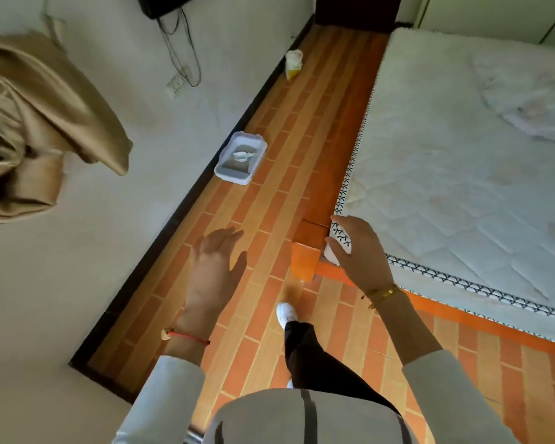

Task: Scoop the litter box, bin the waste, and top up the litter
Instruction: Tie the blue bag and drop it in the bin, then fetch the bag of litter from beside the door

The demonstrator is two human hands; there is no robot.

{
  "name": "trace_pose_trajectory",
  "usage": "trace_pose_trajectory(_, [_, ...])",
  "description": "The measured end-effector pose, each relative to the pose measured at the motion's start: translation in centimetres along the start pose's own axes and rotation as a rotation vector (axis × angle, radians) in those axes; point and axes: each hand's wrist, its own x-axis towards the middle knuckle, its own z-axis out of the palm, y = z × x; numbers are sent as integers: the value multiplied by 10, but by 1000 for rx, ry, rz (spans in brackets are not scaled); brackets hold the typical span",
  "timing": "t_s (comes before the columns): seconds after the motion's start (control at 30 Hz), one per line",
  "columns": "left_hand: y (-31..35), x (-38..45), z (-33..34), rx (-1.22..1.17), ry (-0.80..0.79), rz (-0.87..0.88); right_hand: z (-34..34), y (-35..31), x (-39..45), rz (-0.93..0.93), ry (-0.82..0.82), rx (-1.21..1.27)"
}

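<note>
Two bare hands reach out over a wood-patterned floor (269, 200) in a narrow strip between a pale wall and a bed; at the far left a tan curtain (45, 123) hangs bunched against the wall (173, 149); a white socket (176, 85) with dark cables sits on that wall farther along; the left hand (217, 267) hovers above the floor near the dark skirting, its fingers (228, 235) spread and released, grasping nothing, a red cord at the wrist; beyond it the white litter box (241, 157) rests on the floor tight against the skirting, with a pale scoop (243, 155) lying inside on grey litter; farther along the same edge stands a small white and yellow bag (293, 63); a white shoe (285, 310) steps forward on the floor between the arms; the right hand (359, 251), a gold bracelet at its wrist, rests on the near corner of the white quilted mattress (462, 155), fingers (337, 248) loosely curled over the patterned edge above the orange bed frame (305, 261).
</note>
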Motion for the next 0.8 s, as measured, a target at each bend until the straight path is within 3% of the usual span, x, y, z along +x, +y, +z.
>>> trace_pose_trajectory(0.6, [-114, 261, 14, 24, 127, -85, 72, -13, 310, -111, -83, 33])
trace_pose_trajectory(0.8, [-139, 359, 31, 15, 158, -33, 85, -3, 395, -125, -8, 44])
